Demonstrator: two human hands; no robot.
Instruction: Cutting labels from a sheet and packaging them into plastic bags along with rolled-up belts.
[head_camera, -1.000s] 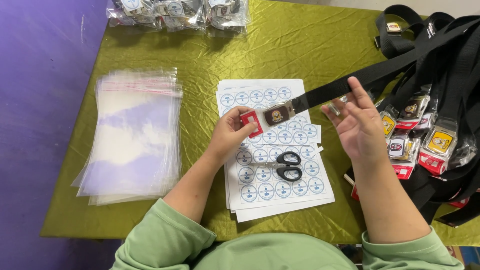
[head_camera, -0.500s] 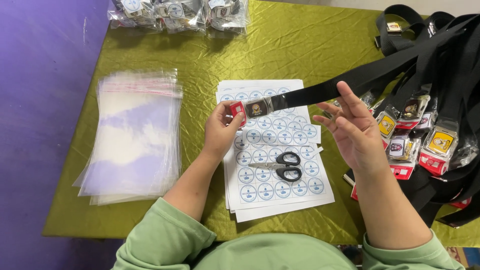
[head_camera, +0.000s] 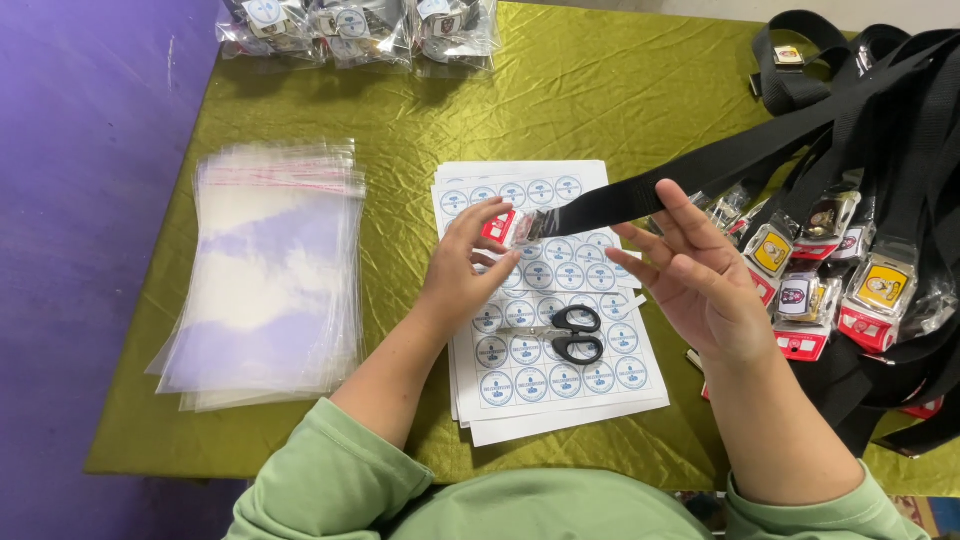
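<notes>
Far left of the grip, a stack of clear bags (head_camera: 270, 270) lies flat on the green cloth (head_camera: 620, 100), well apart from both hands. More filled packets (head_camera: 360, 22) sit at the far edge, beyond the grip.

Just left of the grip comes the left hand (head_camera: 462, 275): forearm angled up from the body, wrist bent slightly, fingers curled. Thumb and fingertips are closed on the wrapped buckle (head_camera: 520, 226) at the end of a black belt (head_camera: 690, 180), held in the air above the sticker sheets (head_camera: 545, 300). A red tag shows beside the buckle at the fingertips.

Below the grip, black scissors (head_camera: 570, 333) lie on the sheets, near the left wrist.

Right of the grip, the right hand (head_camera: 695, 275) is held palm up, fingers spread and loosely open. The belt runs across its fingertips; it supports the strap rather than clasping it.

Further right, the belt rises to a heap of belts (head_camera: 880, 200) with wrapped buckles.

As I judge it, the pinch is small and the strap long, so drag from the heap could tug the buckle free. A dropped buckle would land on the sheets and might crease them or knock the scissors.
</notes>
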